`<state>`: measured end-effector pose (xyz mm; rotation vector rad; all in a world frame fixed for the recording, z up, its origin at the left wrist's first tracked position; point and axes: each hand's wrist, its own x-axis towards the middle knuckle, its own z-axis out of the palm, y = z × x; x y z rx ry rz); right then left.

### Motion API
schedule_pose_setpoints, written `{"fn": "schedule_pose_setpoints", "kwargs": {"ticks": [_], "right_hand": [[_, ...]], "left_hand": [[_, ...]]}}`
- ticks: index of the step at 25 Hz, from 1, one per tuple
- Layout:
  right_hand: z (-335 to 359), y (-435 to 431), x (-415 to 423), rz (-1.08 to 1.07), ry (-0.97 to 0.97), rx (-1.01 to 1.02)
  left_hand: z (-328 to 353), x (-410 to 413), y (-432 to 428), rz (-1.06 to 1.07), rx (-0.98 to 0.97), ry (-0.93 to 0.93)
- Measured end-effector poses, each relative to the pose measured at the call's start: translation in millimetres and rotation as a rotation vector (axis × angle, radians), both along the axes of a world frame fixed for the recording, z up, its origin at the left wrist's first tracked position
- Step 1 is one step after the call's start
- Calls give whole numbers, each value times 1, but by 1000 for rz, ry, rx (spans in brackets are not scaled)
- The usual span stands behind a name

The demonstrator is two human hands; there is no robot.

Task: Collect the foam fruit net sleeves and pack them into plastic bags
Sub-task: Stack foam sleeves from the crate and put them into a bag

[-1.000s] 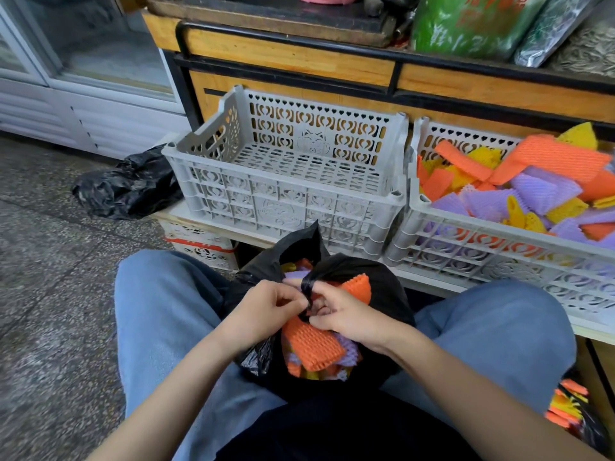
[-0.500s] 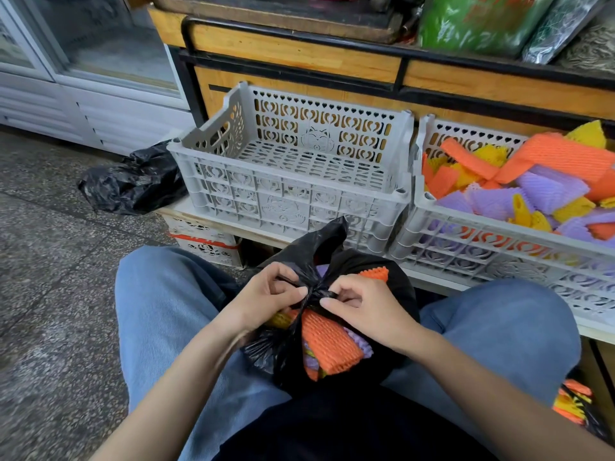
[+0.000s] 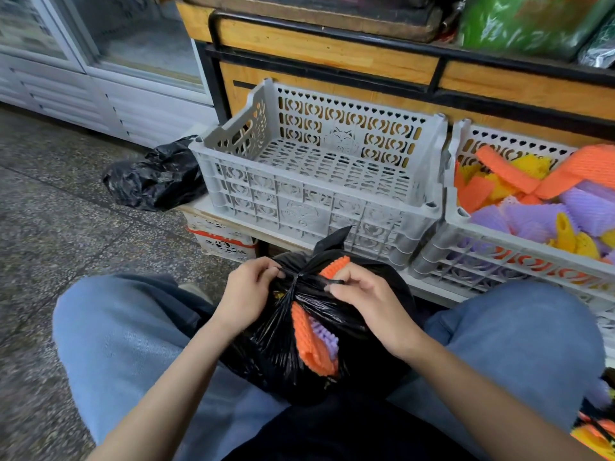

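A black plastic bag (image 3: 283,341) sits in my lap between my knees, stuffed with foam net sleeves; an orange sleeve (image 3: 311,341) and a purple one show through a gap in its side. My left hand (image 3: 248,289) pinches one twisted handle of the bag at the left. My right hand (image 3: 361,294) pinches the other handle, pulled taut to the right. The two handles cross in a knot between my hands. More orange, purple and yellow sleeves (image 3: 532,201) fill the grey crate (image 3: 442,247) on the right.
An empty grey crate (image 3: 319,201) stands straight ahead on a low platform. A filled black bag (image 3: 156,178) lies on the floor to its left. A wooden counter rises behind the crates. Loose sleeves (image 3: 595,430) lie by my right knee.
My hands have drawn apart, pulling the bag handles tight into a knot. The bag's mouth has closed over most of the sleeves.
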<state>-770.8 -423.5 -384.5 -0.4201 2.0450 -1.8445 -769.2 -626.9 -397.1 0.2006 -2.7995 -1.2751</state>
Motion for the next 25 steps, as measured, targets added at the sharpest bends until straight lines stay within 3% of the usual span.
{"fn": "schedule_pose_setpoints", "kwargs": {"ticks": [2,4,6,11,17,25], "right_hand": [[12,-16,-13,-24,-66,-134],[28,-33,-31,-42,-107,-238],[44,-52,-49,-3,-24,-170],[57,-118,-81,169,122,10],[28,-191,-97,204,257,117],[-23,-241,-114,338,325,359]], "left_hand": [[22,-3,-13,74,221,-13],[53,-7,-24,152,610,-17],[81,-11,-34,159,782,18],[91,-23,-61,138,796,157],[57,-27,-110,352,778,242],[-7,-32,-150,451,742,75]]}}
